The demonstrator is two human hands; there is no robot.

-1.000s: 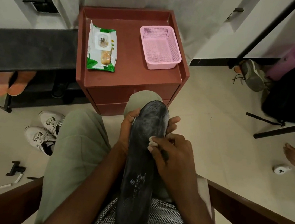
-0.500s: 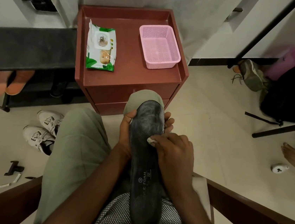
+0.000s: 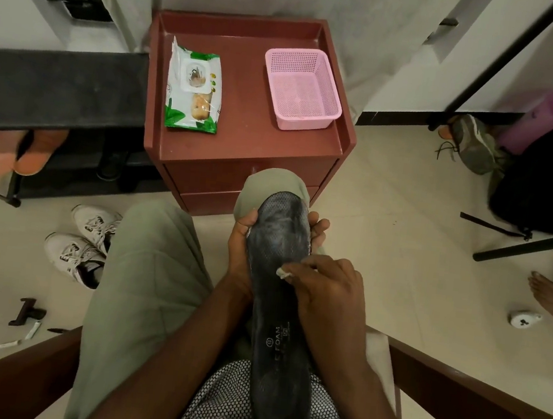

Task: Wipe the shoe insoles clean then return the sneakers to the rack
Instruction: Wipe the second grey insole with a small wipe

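Your left hand [image 3: 245,240] cups the toe end of the dark insole [image 3: 278,313], fingers wrapped round its edges, while the heel rests against your lap. Your right hand [image 3: 331,294] is curled shut on a small white wipe [image 3: 283,273], pressing it to the insole's middle. Down to your left, the pair of white sneakers [image 3: 81,242] sits on the pale tiled floor [image 3: 387,222], near the dark shoe rack [image 3: 57,91], with small loose bits lying closer to the chair arm. Straight ahead, your knee nearly touches the red-brown bedside cabinet [image 3: 240,150]; on its top lie a wipes packet [image 3: 193,91] and, well apart, a pink basket [image 3: 302,88]. Far right: another shoe [image 3: 475,144] and a black bag [image 3: 547,178].
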